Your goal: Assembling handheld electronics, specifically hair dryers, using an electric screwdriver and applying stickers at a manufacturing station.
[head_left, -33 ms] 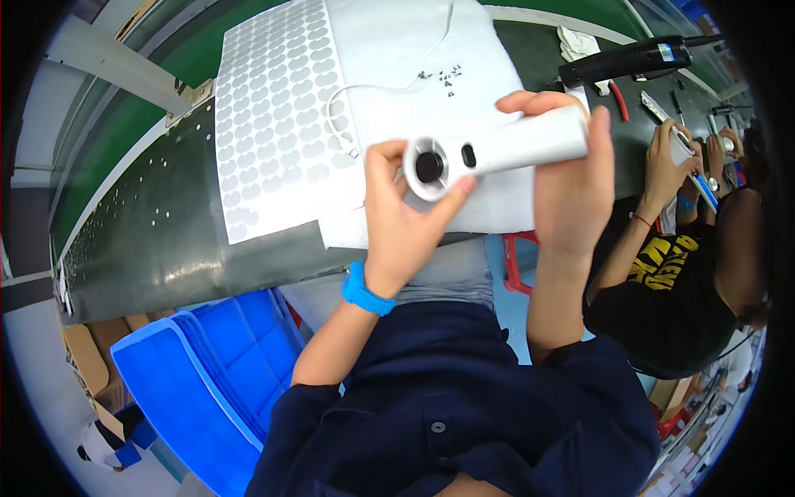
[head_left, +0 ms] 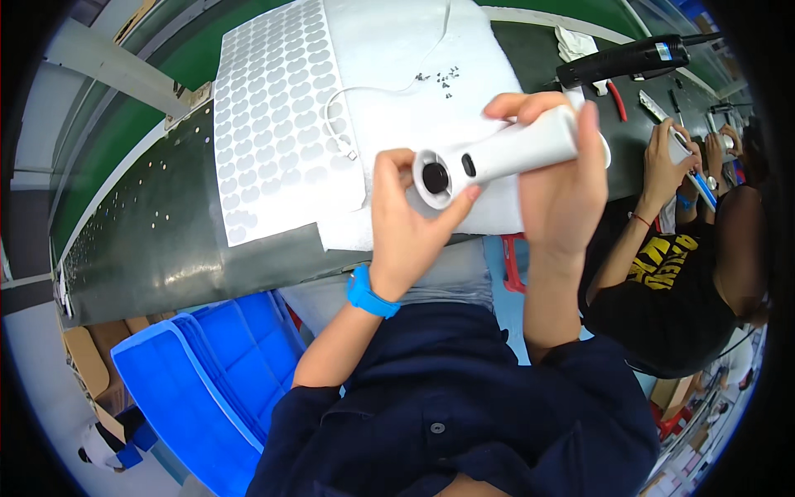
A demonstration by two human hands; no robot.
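Observation:
Above the bench I hold a white handheld device [head_left: 520,156] with a tube-like body, a flared round head with a dark centre, and a black oval slot or button. My left hand [head_left: 406,228] has its fingers and thumb around the flared head. Around the other end, my right hand [head_left: 561,199] is closed, fingers on the far side and thumb at the end. A rounded white edge shows beside the right thumb; whether it is a separate part I cannot tell. Beyond the hands, a thin white cable [head_left: 364,85] and several small black screw-like pieces [head_left: 447,80] lie on a white foam sheet [head_left: 389,41].
A sheet of grey oval stickers [head_left: 269,108] covers the dark bench [head_left: 157,240] at left. At right are a black power screwdriver [head_left: 625,60], red-handled pliers [head_left: 617,101] and a co-worker's hand [head_left: 669,161]. Stacked blue crates [head_left: 190,373] stand at lower left, a red stool [head_left: 513,265] below the bench.
The device has tilted a little. Its flared head has shifted slightly right and down, along with my left hand. My right hand has moved slightly left, and a rounded white edge now shows beside its thumb.

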